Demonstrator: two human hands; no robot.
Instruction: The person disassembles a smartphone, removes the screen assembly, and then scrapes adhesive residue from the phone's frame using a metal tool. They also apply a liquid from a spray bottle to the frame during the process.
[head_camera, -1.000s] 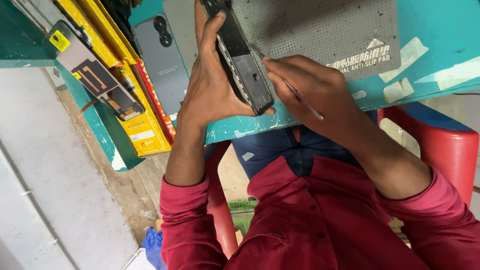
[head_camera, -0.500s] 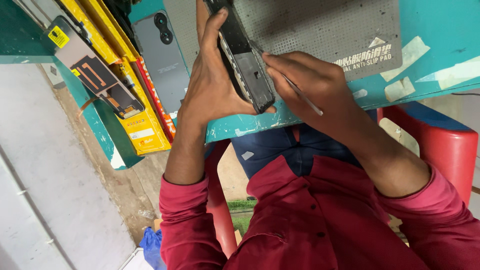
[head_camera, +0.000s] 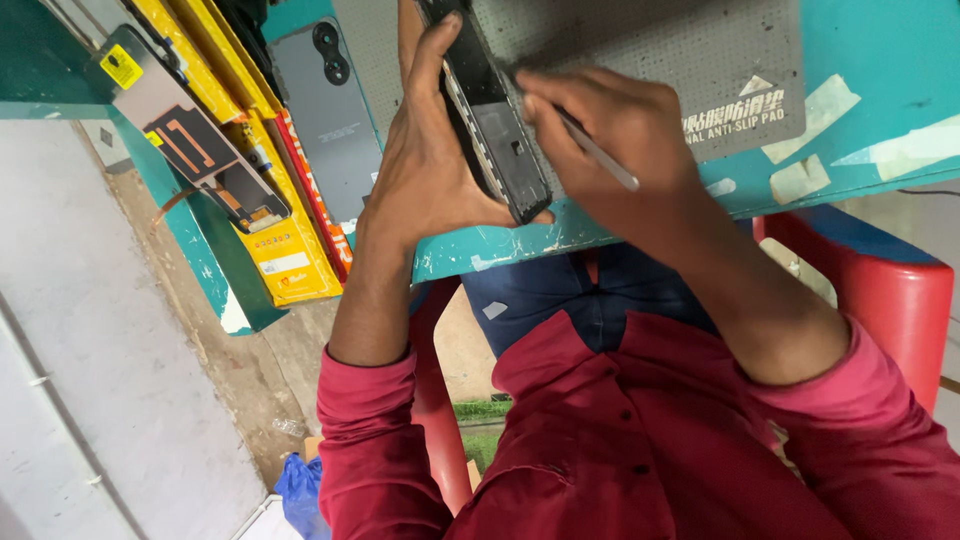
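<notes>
Head view: your left hand (head_camera: 430, 170) grips an opened black smartphone body (head_camera: 492, 110), tilted on its long edge over the grey perforated anti-slip mat (head_camera: 700, 50), apparently so its inside faces your tool. Your right hand (head_camera: 615, 140) pinches a thin silver tool (head_camera: 600, 152), tip aimed at the phone's inner frame. Both rest on the teal worktable (head_camera: 880, 60). Near your left, a grey phone back cover (head_camera: 330, 110) lies beside yellow boxes (head_camera: 275, 250).

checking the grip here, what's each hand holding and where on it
Left hand clasps the opened phone by its long edges, near the lower end. Right hand pinches a thin grey tool along its shaft.
</notes>
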